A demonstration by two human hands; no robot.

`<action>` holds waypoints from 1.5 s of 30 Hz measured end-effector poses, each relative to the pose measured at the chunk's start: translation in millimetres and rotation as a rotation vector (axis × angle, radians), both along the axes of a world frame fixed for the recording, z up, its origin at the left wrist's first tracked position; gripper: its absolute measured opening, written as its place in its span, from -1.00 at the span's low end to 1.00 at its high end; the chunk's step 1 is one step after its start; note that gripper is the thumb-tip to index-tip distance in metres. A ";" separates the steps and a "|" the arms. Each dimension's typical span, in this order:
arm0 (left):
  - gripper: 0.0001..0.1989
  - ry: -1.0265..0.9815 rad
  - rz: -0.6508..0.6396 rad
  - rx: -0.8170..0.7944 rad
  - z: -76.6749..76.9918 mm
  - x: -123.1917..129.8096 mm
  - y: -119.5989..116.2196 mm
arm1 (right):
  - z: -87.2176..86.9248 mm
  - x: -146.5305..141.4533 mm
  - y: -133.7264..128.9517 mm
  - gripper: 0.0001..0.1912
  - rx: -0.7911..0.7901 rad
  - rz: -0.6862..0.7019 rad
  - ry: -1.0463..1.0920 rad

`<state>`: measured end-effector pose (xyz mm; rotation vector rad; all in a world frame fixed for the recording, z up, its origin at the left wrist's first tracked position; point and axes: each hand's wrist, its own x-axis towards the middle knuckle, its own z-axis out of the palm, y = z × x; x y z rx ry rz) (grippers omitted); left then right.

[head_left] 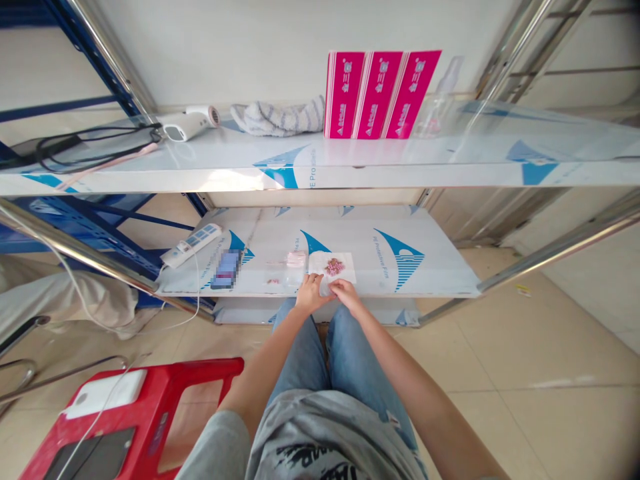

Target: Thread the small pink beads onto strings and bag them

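Observation:
My left hand (311, 294) and my right hand (346, 295) are close together at the front edge of the lower shelf, fingers bent inward. Between them is a small, clear, whitish piece, perhaps plastic film (325, 289); it is too small to name. The fingers of both hands look closed around it. Just beyond them, a pile of small pink pieces (335, 267) lies on a white sheet (350, 260). Left of the sheet are a bundle of pale pink items (297, 259) and a few tiny pink bits (273, 281).
A phone-like device with a blurred screen (227, 269) and a white power strip (193, 245) lie at the shelf's left. Above, the upper shelf (220, 175) bears a hair dryer (190, 123), towel (280, 118), pink box (380, 95) and spray bottle (440, 100). A red stool (165, 393) stands lower left.

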<state>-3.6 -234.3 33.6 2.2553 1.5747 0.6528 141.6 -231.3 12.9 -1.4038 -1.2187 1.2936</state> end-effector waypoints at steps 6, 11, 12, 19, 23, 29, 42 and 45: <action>-0.32 0.022 -0.005 0.011 -5.0 1.6 -6.4 | -12.6 -3.2 2.4 -0.88 0.022 -0.001 -0.002; -0.27 0.082 -0.014 0.047 -7.1 -5.0 -9.1 | -12.5 -8.7 6.2 -0.83 -0.007 0.036 -0.061; -0.29 0.093 0.001 0.051 -7.3 -6.6 -9.4 | -11.0 -9.2 6.9 -0.80 0.006 0.046 -0.095; -0.36 0.176 0.094 0.079 -9.5 -20.5 -11.2 | -3.9 -4.1 2.0 -0.63 0.335 0.131 -0.843; -0.40 0.194 0.111 0.073 -9.5 -27.7 -12.5 | -9.2 -3.3 -7.3 -0.60 0.416 0.303 -1.121; -0.37 0.199 0.116 0.063 -12.2 -31.2 -14.0 | -14.1 -3.8 -17.5 -0.55 0.432 0.336 -1.195; -0.39 0.157 0.185 0.080 -15.2 -16.1 -5.1 | -19.0 -3.2 -39.8 -0.52 0.432 0.327 -1.218; -0.38 0.121 0.221 -0.007 -18.0 -8.3 1.9 | -17.9 -2.3 -44.1 -0.53 0.413 0.335 -1.212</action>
